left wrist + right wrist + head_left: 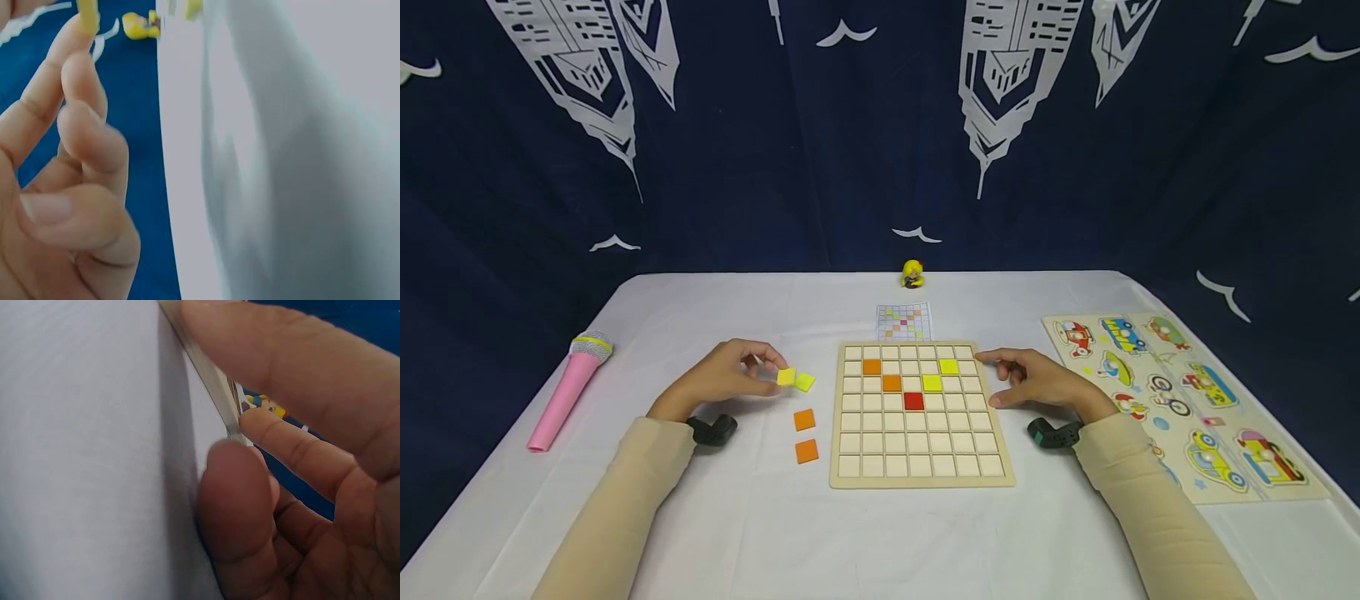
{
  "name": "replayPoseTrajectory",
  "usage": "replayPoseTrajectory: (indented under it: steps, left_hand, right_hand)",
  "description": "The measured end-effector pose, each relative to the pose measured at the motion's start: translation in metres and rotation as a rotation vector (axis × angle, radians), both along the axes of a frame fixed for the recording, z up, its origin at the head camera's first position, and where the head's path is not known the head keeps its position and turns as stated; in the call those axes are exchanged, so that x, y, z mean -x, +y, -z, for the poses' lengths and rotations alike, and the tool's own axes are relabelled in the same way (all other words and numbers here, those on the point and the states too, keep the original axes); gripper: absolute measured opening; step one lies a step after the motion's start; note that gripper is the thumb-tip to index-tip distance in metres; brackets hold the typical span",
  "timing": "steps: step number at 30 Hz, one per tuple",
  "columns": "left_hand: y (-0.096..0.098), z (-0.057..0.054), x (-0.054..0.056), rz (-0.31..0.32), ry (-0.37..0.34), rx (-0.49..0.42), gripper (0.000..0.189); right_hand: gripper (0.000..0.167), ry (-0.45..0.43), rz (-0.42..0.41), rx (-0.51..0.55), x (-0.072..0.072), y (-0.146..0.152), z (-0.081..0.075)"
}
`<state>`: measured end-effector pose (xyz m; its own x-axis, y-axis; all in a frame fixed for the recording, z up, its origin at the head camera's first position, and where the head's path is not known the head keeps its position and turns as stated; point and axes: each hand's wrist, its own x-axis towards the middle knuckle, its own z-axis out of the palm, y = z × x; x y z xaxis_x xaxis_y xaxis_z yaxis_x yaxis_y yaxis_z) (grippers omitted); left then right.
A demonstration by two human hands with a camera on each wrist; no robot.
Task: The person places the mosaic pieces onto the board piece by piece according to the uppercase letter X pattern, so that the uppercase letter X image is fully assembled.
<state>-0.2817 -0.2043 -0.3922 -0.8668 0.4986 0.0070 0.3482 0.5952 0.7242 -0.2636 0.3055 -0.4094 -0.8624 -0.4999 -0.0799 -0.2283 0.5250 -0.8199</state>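
Note:
My left hand pinches a yellow square tile between thumb and index finger. In the left wrist view that tile stands edge-on at the fingertips. Another yellow tile lies on the table just right of it, and two orange tiles lie nearer the front. A wooden grid board holds two orange tiles, two yellow ones and a red tile in its cells. Beside its right edge, my right hand touches the rim with index finger and thumb; the remaining fingers bend inward.
A printed pattern card lies behind the board, with a small yellow-haired figurine farther back. The pink toy microphone lies at the left. At the right, a picture puzzle board reaches under the right forearm on the white-covered table.

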Motion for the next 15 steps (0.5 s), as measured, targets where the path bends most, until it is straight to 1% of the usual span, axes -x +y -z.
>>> replayPoseTrajectory:
  steps: [2, 6, 10, 12, 15]
  left_hand:
    - [0.007, -0.002, -0.002, -0.008, 0.011, -0.002, 0.03]
    - [0.021, -0.005, -0.008, 0.006, 0.03, -0.031, 0.029]
    - [0.035, -0.005, -0.012, 0.016, 0.051, -0.062, 0.028]
    - [0.041, -0.005, -0.015, 0.014, 0.05, -0.065, 0.028]
    - [0.051, -0.004, -0.019, 0.002, 0.051, -0.044, 0.027]
  right_hand:
    - [0.077, 0.006, -0.005, 0.001, 0.0, 0.0, 0.0]
    - [0.077, 0.019, -0.008, -0.002, -0.001, 0.0, 0.0]
    - [0.077, 0.021, -0.003, -0.009, -0.001, -0.001, 0.0]
    - [0.077, 0.018, 0.0, -0.012, 0.0, -0.001, 0.0]
    - [0.077, 0.012, 0.002, -0.014, 0.0, -0.001, 0.0]
